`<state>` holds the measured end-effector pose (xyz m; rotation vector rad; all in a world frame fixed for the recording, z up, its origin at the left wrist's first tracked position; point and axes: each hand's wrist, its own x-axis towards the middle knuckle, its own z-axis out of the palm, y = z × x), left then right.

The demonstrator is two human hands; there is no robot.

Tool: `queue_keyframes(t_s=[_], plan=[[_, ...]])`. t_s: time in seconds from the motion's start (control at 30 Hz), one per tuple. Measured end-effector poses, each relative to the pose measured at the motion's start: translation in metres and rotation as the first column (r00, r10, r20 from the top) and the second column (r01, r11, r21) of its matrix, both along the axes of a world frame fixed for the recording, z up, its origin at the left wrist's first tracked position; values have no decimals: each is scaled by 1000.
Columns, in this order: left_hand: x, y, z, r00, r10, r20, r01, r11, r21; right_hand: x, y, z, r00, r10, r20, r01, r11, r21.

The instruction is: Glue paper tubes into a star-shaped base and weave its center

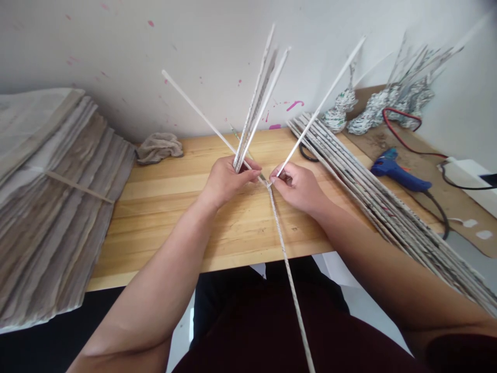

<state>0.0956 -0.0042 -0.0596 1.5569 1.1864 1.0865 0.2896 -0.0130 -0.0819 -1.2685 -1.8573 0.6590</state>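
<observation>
Rods of rolled paper [281, 238] meet over a wooden tabletop [155, 207], just beside the right hand [301, 189], which pinches a white rod [320, 108] slanting up and rightward. The left hand [227, 178] clasps an upward-pointing bundle [255, 94].

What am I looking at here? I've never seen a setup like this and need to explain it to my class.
There is no machine, just a person's two bare hands. The single picture comes from a camera worn on the head, looking forward and down. The left hand holds a few thin sticks pointing up; the right hand pinches another stick. Between the hands, sticks meet, and one long stick runs down toward the person. On the wooden table are a stack of paper and a crumpled cloth to the left, with a bundle of sticks and a blue glue gun to the right.
</observation>
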Motion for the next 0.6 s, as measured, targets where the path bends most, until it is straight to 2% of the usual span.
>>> queue_keyframes(t_s=[0.6], plan=[[3, 0, -2, 999, -37, 23, 38, 999, -15, 1, -1, 2, 1000, 9, 26, -10, 1000, 29]])
